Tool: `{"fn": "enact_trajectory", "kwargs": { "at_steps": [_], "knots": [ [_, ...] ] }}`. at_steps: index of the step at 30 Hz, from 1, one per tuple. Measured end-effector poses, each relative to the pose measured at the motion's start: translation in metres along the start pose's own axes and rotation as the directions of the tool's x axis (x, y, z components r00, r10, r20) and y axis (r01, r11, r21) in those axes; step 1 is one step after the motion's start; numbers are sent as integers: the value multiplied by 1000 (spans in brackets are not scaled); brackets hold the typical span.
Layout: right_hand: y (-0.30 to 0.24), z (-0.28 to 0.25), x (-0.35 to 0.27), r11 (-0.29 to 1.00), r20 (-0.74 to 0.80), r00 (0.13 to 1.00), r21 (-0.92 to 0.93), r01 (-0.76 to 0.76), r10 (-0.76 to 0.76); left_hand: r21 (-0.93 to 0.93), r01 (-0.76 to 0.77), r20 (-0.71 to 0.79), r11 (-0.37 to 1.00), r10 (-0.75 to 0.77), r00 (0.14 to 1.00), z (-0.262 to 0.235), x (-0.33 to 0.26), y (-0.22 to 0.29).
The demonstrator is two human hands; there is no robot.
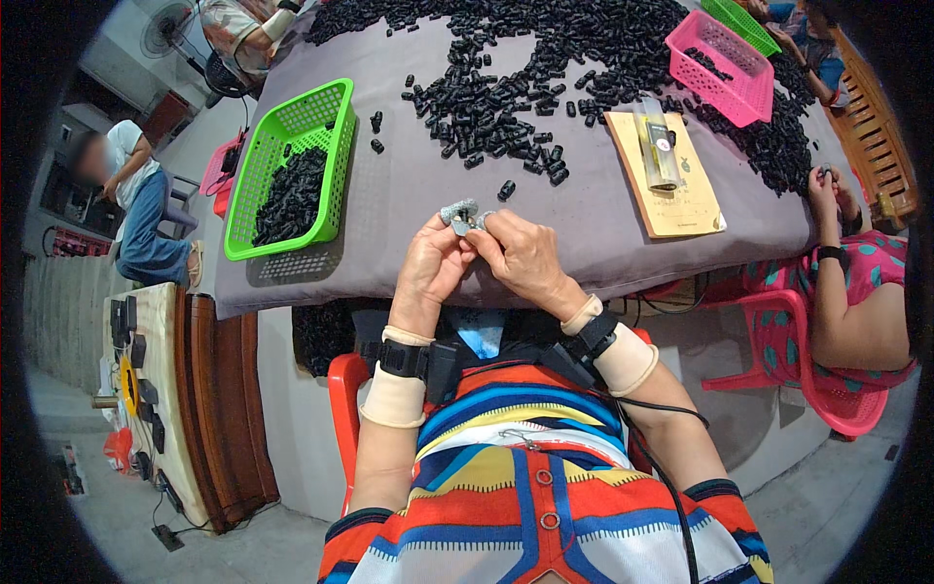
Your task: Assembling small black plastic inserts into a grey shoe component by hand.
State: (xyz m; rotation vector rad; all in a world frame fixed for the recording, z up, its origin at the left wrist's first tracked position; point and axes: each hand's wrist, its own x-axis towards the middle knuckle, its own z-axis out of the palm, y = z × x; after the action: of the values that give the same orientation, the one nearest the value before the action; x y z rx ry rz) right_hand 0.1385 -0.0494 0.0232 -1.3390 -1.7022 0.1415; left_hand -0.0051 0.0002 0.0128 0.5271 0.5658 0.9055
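Note:
My left hand (432, 261) and my right hand (527, 255) meet over the near edge of the grey-covered table. Grey coverings wrap some of the fingertips. Both hands are closed in a pinch around something small and partly dark, mostly hidden by the fingers, so its kind does not show. Just beyond them lies a single black cylindrical piece (507, 190). Farther back, a large spread of similar black pieces (506, 107) covers the table. Left of my hands stands a green plastic basket (340, 161), with a heap of black pieces (292, 198) inside.
A yellow notepad (681, 209) with a clear plastic case (659, 146) on it lies to the right. A pink basket (744, 95) stands behind it. At the right edge, a co-worker's hands (835, 190) hold something small. Another person (141, 200) sits at the far left.

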Motion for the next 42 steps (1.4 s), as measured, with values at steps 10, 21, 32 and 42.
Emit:
{"fn": "enact_trajectory", "kwargs": {
  "at_steps": [10,21,32,42],
  "knots": [
    [0,3,0,1000,-30,1000,-9,-7,7,3,3,5,1000,-3,1000,1,-1,0],
    [-3,5,2,999,-51,998,-43,-23,21,12,28,42,1000,-28,999,-6,0,1],
    [6,-5,5,946,-57,975,260,-193,215,-97,86,169,991,-69,983,-4,-2,6],
    [5,-7,5,944,-13,970,232,-233,243,83,40,14,996,-41,999,10,-6,4]
  ]
}}
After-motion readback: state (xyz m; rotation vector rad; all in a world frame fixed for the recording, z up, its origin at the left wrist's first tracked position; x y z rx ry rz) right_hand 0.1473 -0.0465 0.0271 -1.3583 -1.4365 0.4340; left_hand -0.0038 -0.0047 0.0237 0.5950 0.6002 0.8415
